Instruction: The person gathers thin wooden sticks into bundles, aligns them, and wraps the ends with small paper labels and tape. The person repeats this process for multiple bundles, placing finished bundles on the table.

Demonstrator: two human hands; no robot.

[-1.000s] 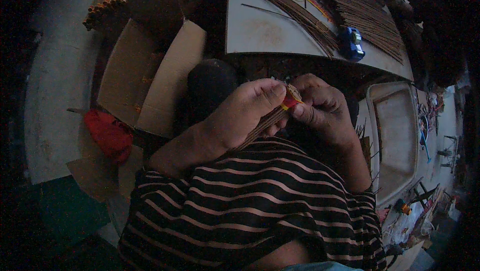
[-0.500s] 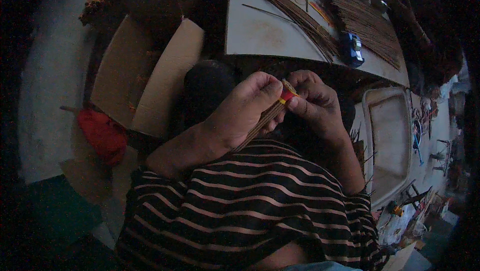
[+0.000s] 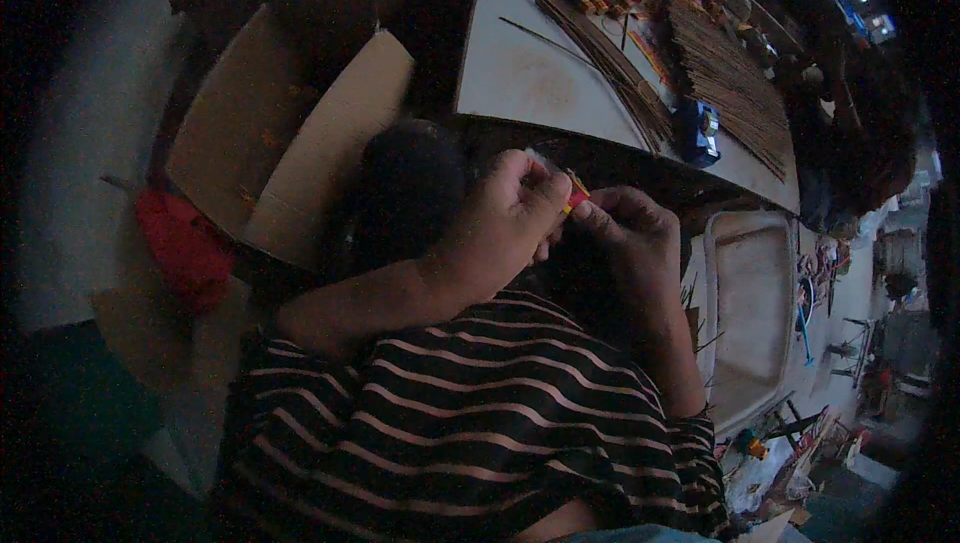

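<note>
A red-and-yellow paper band [image 3: 578,198] is wrapped around one end of a bundle of thin brown sticks held over my lap. My left hand [image 3: 497,218] is closed around the bundle just below the band, its thumb pressed near the band's edge. From the other side, the thumb and fingers of my right hand [image 3: 637,228] pinch the band. Most of the bundle's length is hidden behind my left hand and wrist.
Ahead is a white table [image 3: 530,68] with loose brown sticks [image 3: 610,68], rows of more sticks [image 3: 725,73] and a blue tape dispenser [image 3: 703,133]. An open cardboard box [image 3: 325,138] stands left, beside a red cloth [image 3: 185,248]. A pale plastic tub [image 3: 750,313] lies right.
My left hand has turned a little more upright and now covers the sticks' shafts that showed before. Both hands stay at the band. The whole view has shifted slightly.
</note>
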